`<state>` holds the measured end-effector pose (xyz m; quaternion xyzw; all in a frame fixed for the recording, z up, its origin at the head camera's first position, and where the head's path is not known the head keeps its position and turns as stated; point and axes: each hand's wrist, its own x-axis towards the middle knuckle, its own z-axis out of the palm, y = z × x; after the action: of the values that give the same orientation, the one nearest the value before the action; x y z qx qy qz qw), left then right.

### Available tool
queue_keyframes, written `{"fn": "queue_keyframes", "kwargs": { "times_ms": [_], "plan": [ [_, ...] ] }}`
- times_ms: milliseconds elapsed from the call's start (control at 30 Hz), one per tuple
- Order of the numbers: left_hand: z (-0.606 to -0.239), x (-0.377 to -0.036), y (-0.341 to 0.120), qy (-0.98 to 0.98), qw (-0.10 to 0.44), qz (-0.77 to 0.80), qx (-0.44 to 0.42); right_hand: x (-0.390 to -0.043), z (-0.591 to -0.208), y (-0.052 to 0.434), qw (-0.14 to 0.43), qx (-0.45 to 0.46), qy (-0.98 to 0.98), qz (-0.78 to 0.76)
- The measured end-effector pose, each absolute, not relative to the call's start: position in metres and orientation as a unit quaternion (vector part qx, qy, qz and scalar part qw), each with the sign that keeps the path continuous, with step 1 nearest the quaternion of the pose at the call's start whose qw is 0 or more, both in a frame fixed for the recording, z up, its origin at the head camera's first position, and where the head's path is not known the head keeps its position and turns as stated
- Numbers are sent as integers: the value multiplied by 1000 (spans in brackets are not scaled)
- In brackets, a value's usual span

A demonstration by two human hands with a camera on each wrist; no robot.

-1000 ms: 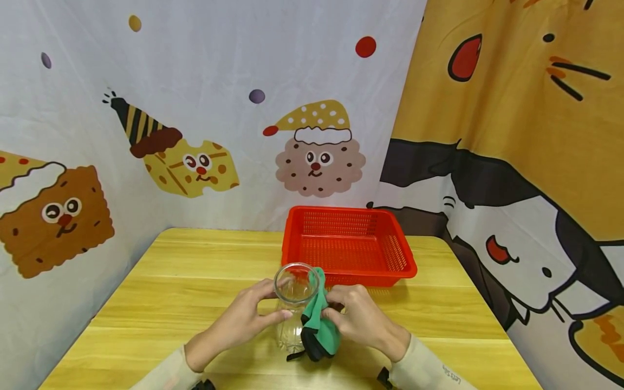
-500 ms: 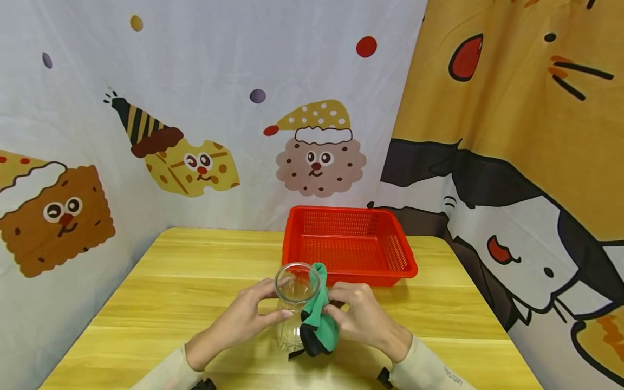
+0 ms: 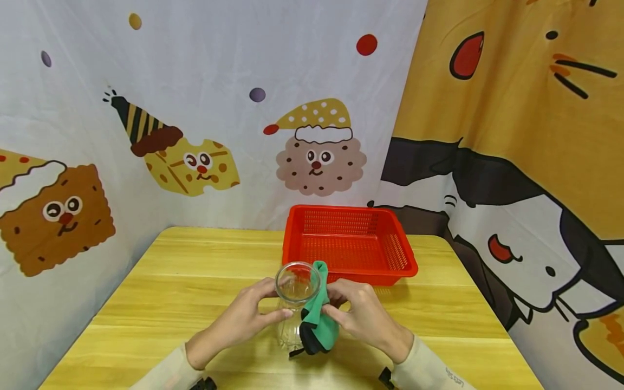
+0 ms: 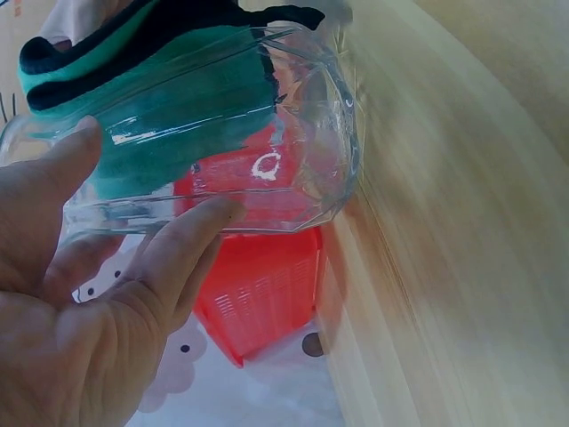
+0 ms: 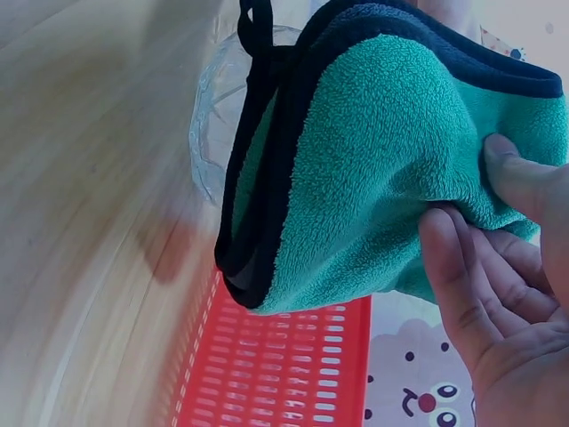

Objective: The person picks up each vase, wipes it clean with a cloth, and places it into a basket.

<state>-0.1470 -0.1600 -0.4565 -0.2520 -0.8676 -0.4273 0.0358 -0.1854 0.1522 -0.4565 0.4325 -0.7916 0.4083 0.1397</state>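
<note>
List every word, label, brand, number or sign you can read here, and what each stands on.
"Let's": apparently, on the beige fabric right sleeve; what follows is too small to read.
Clear, round-mouthed, glass-like jar: none readable; a pale ring on or behind it is too blurred.
Green terry cloth with black edging, red perforated plastic basket: none visible.

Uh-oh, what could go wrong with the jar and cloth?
The jar looks slick, so it might slip from the left grip. The cloth, pinched in the right grip beside the jar, could nudge it over. The basket is close behind, so the jar might bump it.
</note>
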Motion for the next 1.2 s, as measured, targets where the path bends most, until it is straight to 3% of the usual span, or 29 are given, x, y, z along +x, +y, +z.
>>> {"fn": "queue_keyframes", "kwargs": {
  "times_ms": [167, 600, 1200],
  "plan": [
    [-457, -146, -160, -866, 35, -430, -252, -183, -453, 151, 116, 417, -802, 413],
    [-456, -148, -159, -868, 46, -423, -257, -184, -451, 147, 144, 434, -808, 371],
    [-456, -147, -159, -869, 47, -421, -257, -181, -447, 146, 125, 422, -840, 317]
  ]
}}
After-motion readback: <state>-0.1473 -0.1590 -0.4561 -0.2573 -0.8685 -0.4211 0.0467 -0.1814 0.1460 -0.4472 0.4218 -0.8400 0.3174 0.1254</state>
